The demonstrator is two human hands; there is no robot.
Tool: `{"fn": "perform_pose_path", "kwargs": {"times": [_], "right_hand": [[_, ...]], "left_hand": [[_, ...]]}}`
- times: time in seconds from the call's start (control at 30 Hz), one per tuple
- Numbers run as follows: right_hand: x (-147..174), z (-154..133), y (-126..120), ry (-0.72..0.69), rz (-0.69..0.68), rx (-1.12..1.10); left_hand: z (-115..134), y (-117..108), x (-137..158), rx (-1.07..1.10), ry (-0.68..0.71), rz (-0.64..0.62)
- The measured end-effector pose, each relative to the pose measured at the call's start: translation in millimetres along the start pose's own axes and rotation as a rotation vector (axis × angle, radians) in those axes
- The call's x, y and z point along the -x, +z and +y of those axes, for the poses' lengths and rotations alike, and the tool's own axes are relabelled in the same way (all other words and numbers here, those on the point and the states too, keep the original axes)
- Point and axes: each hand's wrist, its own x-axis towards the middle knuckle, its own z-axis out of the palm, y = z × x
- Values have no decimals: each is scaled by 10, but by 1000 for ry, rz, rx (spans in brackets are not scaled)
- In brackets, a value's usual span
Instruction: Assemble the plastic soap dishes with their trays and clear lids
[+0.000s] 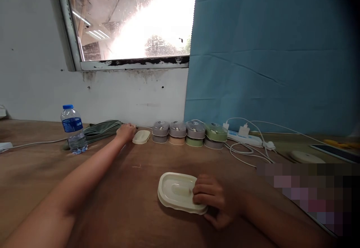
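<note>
My right hand (211, 199) grips the right end of a shallow cream plastic dish (176, 188), with fingers over its rim and thumb below. The dish is oblong with rounded corners and an oval recess in the middle, and it is slightly tilted near the front of the table. My left arm is stretched far forward. At its end my left hand (126, 132) is curled near the wall, between a dark green cloth bag (101, 130) and a smaller-looking cream plastic piece (141, 137). Its fingertips are turned away, so whatever they hold is hidden.
Several small lidded boxes, including a grey one (160, 129) and a green one (216, 132), stand stacked along the wall. A water bottle (73, 130) is at left. Right of the boxes lie a power strip (244, 138), white cables (247, 152) and a dark phone-like slab (336, 153).
</note>
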Motion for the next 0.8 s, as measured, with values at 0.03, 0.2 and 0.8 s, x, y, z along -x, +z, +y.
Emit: {"fn": "perform_pose_path", "kwargs": {"times": [0.03, 0.2, 0.8], "right_hand": [[-3, -1, 0, -11, -3, -5], [-3, 10, -6, -27, -9, -9], [143, 100, 55, 236, 643, -40]], "left_hand": [[-73, 46, -59, -16, -55, -9], [-235, 232, -143, -30, -215, -42], [803, -310, 1344, 675, 450, 201]]}}
